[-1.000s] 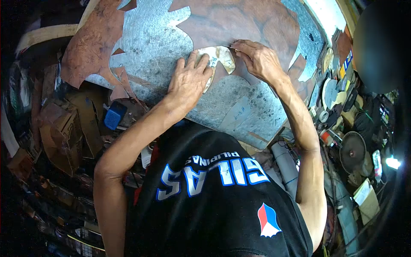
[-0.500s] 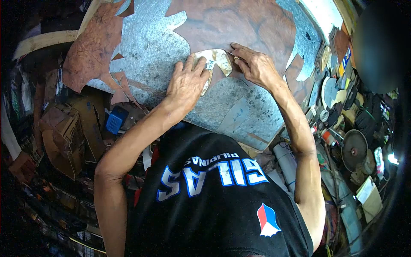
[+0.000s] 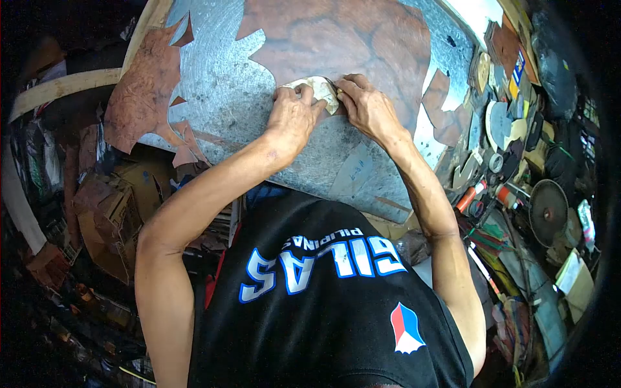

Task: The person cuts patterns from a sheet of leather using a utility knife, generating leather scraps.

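My left hand (image 3: 294, 118) presses its curled fingers on a cream, stained pattern piece (image 3: 322, 86) with a curved outline, covering its lower left part. The piece lies on a brown mottled leather sheet (image 3: 336, 42), near that sheet's lower edge. Right beside it, my right hand (image 3: 371, 108) is closed in a pinch around a small knife, mostly hidden by the fingers. Its thin dark tip meets the pattern's right edge. Under the leather is a scratched grey metal sheet (image 3: 220, 97) on the work surface.
Another brown leather piece (image 3: 152, 84) with a jagged edge lies at the left. Leather offcuts (image 3: 440, 97) sit at the right. Beyond the board's right side are a tape roll (image 3: 495, 163) and a round fan-like disc (image 3: 548, 213). A cardboard box (image 3: 107, 200) stands lower left.
My left hand has shifted right over the pattern piece, its fingers more bunched and covering more of it. My right hand is now closer to the left. The whole view has shifted slightly.
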Demonstrator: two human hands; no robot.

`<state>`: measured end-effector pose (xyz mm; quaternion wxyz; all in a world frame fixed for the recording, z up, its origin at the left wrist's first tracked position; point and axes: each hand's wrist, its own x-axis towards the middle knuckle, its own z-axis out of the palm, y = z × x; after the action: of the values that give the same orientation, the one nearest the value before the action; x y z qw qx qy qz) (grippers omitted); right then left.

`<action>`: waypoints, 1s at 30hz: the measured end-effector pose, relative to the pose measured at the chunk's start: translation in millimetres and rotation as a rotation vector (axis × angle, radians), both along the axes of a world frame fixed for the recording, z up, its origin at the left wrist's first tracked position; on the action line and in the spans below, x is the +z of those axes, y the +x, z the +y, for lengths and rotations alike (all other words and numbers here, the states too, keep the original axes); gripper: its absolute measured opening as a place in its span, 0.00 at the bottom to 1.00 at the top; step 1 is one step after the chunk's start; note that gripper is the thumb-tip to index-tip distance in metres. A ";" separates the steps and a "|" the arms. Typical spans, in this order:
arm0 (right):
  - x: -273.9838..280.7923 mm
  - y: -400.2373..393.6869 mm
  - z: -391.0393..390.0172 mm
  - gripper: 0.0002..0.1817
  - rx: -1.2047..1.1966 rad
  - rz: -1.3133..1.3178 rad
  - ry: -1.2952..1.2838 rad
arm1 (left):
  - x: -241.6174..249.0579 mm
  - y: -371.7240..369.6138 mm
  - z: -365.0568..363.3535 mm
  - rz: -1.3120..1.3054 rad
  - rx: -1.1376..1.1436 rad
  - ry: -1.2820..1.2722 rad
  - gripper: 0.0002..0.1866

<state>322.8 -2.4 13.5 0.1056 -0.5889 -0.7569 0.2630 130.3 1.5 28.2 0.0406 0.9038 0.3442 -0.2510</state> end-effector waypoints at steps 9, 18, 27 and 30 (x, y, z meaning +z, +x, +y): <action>1.7 -8.3 -16.0 0.13 -0.118 0.025 -0.029 | -2.2 0.1 0.1 0.016 -0.016 0.014 0.31; 6.7 -13.4 -45.0 0.12 -0.247 0.043 -0.036 | -0.9 -0.1 2.2 -0.019 -0.035 0.011 0.34; 9.0 -25.8 -61.2 0.12 -0.370 0.037 -0.060 | -12.0 -3.7 4.9 -0.040 -0.113 -0.004 0.27; 7.1 -29.5 -67.1 0.12 -0.417 0.050 -0.053 | -8.0 -3.2 7.2 -0.011 -0.132 -0.033 0.26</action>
<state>293.3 -69.5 20.6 0.1609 -0.7288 -0.6085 0.2697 127.1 8.6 20.1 0.0406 0.9251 0.2796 -0.2537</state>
